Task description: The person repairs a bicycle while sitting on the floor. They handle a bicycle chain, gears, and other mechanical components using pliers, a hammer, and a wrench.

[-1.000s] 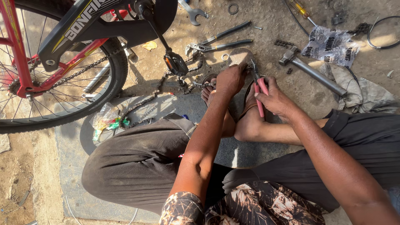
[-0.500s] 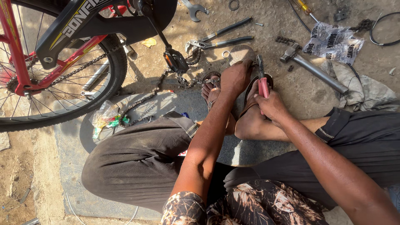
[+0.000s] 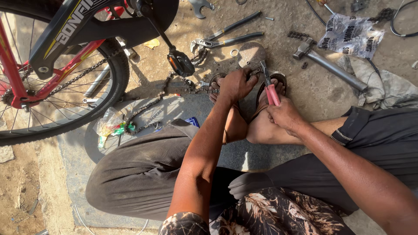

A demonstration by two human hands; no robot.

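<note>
I squat on the ground with my sandalled feet together. My right hand grips red-handled pliers, jaws pointing away toward a round metal disc. My left hand is closed over a small metal part at the end of a loose bicycle chain, just left of the pliers' jaws. What the fingers pinch is hidden. The chain runs left along the ground toward the bicycle.
A red and black bicycle with rear wheel and pedal stands at upper left. Large black-handled pliers, a hammer, a plastic packet, a grey rag and a crumpled wrapper lie around.
My right hand lifted the pliers upward and forward, jaws now near the disc. My left hand shifted slightly left onto the chain end. The view moved closer.
</note>
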